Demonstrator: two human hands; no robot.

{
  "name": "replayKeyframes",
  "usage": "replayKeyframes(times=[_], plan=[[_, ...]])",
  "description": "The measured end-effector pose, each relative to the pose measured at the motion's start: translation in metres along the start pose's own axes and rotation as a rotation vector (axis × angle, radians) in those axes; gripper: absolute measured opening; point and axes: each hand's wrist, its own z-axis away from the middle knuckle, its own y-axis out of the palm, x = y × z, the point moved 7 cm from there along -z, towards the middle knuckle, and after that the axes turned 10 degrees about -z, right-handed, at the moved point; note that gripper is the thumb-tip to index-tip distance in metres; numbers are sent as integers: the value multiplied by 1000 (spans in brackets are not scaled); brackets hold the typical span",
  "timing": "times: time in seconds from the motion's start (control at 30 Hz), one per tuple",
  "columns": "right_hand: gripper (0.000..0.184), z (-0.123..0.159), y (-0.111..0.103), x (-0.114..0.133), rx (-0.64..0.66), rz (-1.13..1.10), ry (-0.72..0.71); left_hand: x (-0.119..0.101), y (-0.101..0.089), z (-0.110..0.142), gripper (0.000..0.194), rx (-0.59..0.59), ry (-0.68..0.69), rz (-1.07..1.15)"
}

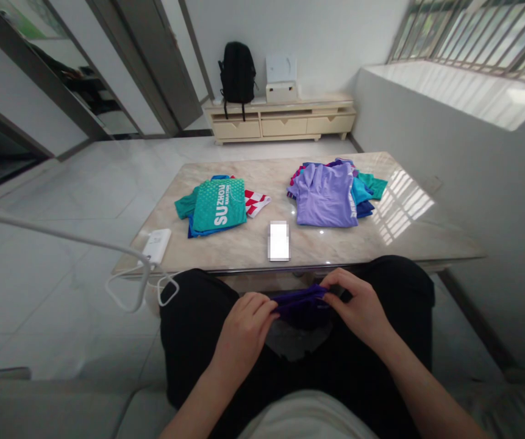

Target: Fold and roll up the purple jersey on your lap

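While both hands sit low over the lap, the left hand (246, 326) pinches one end of a dark purple cloth (299, 299), fingers curled tight together, thumb pressing the fabric. Right hand (360, 308) pinches the other end, fingers bent and closed on the fold, none spread. Cloth is soft, thin, bunched into a narrow crumpled strip stretched between the two grips, sagging slightly below; deep violet-blue, matte. It lies over black trousers (189, 341), at 6 o'clock from the table (244, 247).

Table is glossy marble-look stone, rectangular, beige veined. On it at 10 o'clock: stack of folded shirts, teal top one (220, 204) with white lettering, red-white checked piece beside. At 2 o'clock: looser pile topped by a lilac shirt (326, 195), smooth synthetic knit. Blurred phone-like rectangle (279, 241) near the front edge. White power bank (156, 245) at 9 o'clock corner, white cable (125, 299) looping off it.
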Motion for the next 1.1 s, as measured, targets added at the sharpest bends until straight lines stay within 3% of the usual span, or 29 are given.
replayKeyframes(times=[0.17, 0.5, 0.9, 1.1], plan=[[15, 3, 5, -3, 28, 13, -4, -3, 7, 1, 12, 100, -64, -88], [12, 1, 6, -8, 9, -21, 30, 2, 4, 0, 17, 88, -88, 169], [12, 2, 14, -16, 41, -50, 60, 11, 11, 4, 25, 109, -162, 195], [18, 8, 25, -16, 72, -57, 51, 15, 20, 7, 26, 188, -167, 87]])
